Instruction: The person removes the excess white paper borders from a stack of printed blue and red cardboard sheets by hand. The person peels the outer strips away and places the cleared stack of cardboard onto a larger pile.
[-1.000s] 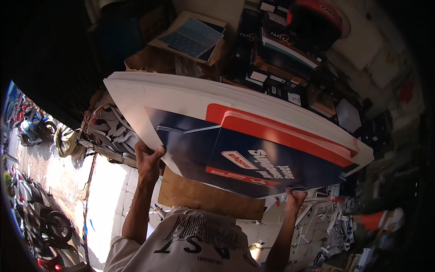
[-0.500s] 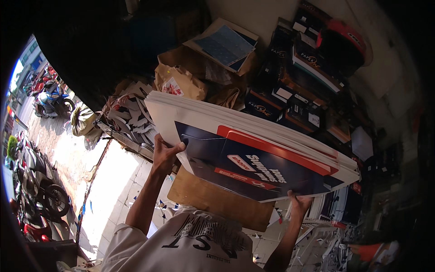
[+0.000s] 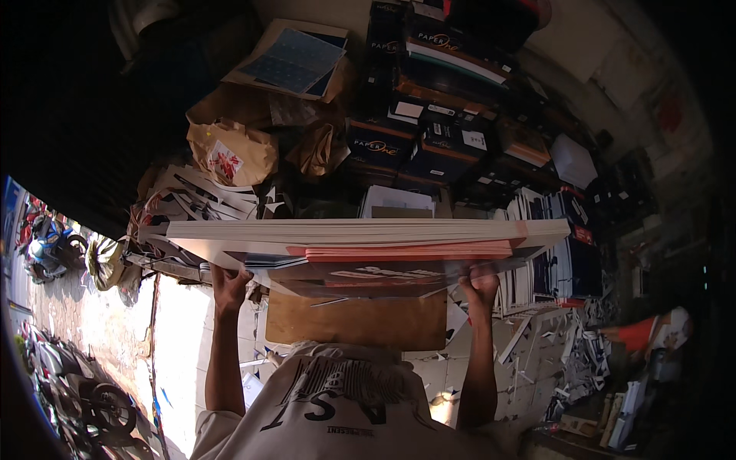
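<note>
— Between both hands, what's being held?
— A thick stack of large printed sheets (image 3: 360,230), seen nearly edge-on and level at chest height: pale edges, a salmon-red band, dark blue print on the underside.
— And the grip?
— The left hand (image 3: 228,282) is curled up under the stack's left end, fingers clasping the lower edge. The right hand (image 3: 481,285) clenches the right end the same way.
— Underneath?
— A brown cardboard sheet (image 3: 356,320) just below the stack, above the person's white shirt (image 3: 337,406).
— Beyond it?
— Dark blue cartons (image 3: 418,146) with white rectangular labels piled behind, a crumpled brown paper bag (image 3: 234,153) with a red-and-white label to the left, and a flat box with a blue gridded sheet (image 3: 295,61) on top. Motorbikes (image 3: 46,245) stand far left in sunlight.
</note>
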Demonstrator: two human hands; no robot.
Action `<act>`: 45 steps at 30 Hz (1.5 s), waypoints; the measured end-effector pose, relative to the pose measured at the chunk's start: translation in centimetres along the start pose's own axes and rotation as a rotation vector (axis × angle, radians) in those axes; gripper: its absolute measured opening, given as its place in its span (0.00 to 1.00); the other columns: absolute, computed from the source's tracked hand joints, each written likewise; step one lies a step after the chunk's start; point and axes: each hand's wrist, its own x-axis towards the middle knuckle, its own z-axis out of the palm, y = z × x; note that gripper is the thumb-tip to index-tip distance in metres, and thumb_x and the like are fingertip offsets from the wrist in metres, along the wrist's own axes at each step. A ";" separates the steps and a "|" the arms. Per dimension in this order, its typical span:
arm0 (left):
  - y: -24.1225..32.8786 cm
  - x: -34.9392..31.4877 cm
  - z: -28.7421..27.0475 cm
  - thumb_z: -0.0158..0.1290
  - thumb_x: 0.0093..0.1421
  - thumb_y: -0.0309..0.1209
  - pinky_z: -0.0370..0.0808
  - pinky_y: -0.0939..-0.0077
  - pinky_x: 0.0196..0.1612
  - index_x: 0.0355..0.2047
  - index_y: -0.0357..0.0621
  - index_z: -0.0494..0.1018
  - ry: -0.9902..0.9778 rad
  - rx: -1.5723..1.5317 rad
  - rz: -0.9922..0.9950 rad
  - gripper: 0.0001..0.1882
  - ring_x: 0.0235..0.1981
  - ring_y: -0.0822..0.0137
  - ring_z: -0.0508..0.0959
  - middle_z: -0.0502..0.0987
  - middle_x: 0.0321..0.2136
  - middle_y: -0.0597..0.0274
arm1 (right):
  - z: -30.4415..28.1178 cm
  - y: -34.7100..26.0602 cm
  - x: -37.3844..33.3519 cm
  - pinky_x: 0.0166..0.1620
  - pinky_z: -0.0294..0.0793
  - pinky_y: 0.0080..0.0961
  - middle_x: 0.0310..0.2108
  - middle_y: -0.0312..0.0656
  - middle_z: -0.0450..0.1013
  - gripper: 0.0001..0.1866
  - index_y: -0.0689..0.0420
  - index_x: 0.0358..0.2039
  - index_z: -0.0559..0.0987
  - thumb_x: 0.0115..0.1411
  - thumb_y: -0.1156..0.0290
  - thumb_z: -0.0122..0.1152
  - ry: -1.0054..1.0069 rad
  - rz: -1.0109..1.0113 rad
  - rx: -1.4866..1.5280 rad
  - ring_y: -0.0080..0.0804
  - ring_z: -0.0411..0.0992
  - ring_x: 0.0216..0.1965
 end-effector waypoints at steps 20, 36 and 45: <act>9.7 -1.0 6.9 0.69 0.46 0.54 0.71 0.69 0.45 0.36 0.30 0.75 -0.075 0.304 -0.396 0.35 0.42 0.61 0.74 0.72 0.35 0.51 | 8.9 -22.2 6.1 0.59 0.67 0.38 0.56 0.57 0.68 0.31 0.64 0.61 0.67 0.62 0.61 0.61 0.084 -0.464 -0.697 0.43 0.69 0.56; 13.1 -1.1 6.3 0.68 0.48 0.49 0.74 0.64 0.49 0.43 0.28 0.70 -0.062 0.157 -0.333 0.36 0.41 0.59 0.80 0.79 0.37 0.45 | 23.3 -24.1 9.7 0.20 0.75 0.21 0.13 0.40 0.70 0.27 0.68 0.26 0.75 0.68 0.52 0.52 -1.136 0.351 -0.709 0.24 0.74 0.14; 17.3 -0.6 15.2 0.66 0.49 0.40 0.75 0.56 0.41 0.42 0.34 0.70 -0.411 0.881 0.513 0.27 0.30 0.49 0.79 0.77 0.32 0.49 | 24.9 -23.5 9.4 0.26 0.78 0.26 0.16 0.37 0.70 0.30 0.67 0.33 0.76 0.67 0.46 0.49 -1.081 0.440 -0.758 0.28 0.75 0.19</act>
